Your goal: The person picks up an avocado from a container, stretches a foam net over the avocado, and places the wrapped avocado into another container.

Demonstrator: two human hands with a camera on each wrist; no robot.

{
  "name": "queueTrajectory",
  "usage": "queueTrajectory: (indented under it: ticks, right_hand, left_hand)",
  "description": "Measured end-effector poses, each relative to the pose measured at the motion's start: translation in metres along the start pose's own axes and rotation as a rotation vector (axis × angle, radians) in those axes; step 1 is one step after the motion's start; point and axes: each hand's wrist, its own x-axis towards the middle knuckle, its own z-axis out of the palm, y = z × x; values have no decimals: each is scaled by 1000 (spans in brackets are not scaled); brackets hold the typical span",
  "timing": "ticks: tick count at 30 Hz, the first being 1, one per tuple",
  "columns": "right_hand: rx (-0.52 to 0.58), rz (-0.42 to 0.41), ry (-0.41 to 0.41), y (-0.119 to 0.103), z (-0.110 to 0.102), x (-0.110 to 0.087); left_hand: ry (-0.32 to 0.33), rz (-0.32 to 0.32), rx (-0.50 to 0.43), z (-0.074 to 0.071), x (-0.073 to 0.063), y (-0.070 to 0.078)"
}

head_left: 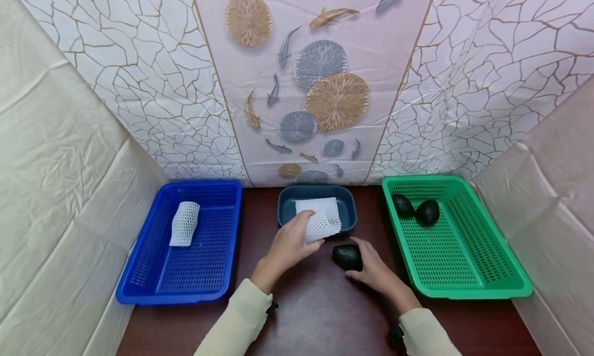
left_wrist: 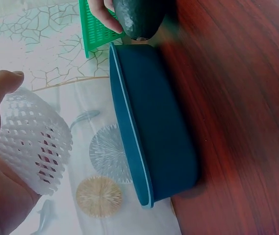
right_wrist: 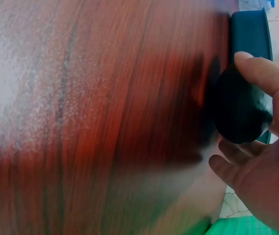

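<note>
My left hand (head_left: pixel 289 247) holds a white foam net sleeve (head_left: pixel 320 228) between thumb and fingers, over the front of a small dark teal tub (head_left: pixel 349 191). The sleeve (left_wrist: pixel 36 142) looks open and hollow in the left wrist view. More white foam netting (head_left: pixel 306 205) lies inside the tub. To the right, my right hand (head_left: pixel 377 269) grips a dark avocado (head_left: pixel 345 256), thumb on one side and fingers on the other. The avocado (right_wrist: pixel 240 110) is just off the wooden table in the right wrist view. Part of it is hidden by the hand.
At the left a blue basket (head_left: pixel 178 298) holds one item in a white foam net (head_left: pixel 184 223). On the right stands a green basket (head_left: pixel 473 293) with two dark avocados (head_left: pixel 428 212) in its back left corner. Patterned cloth walls (head_left: pixel 315 155) rise behind the reddish-brown table (head_left: pixel 315 315).
</note>
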Motion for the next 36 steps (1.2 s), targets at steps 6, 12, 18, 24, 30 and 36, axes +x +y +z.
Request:
queueTrajectory:
  ticks: [6, 12, 18, 24, 30, 36]
  right_hand:
    - [-31, -6, -31, 3, 1, 1]
    - [-31, -37, -31, 4, 2, 2]
    - [-25, -74, 22, 5, 2, 1]
    - [-14, -65, 61, 4, 2, 0]
    - [10, -53, 145, -2, -2, -1]
    - [55, -60, 202, -12, -13, 1]
  left_hand:
    - [6, -3, -3, 1, -1, -4]
    - [12, -16, -22, 3, -3, -5]
    - [12, -20, -29, 6, -2, -6]
    - [11, -23, -31, 6, -1, -6]
    - [17, -18, -26, 3, -1, -6]
    - [31, -13, -22, 1, 0, -6]
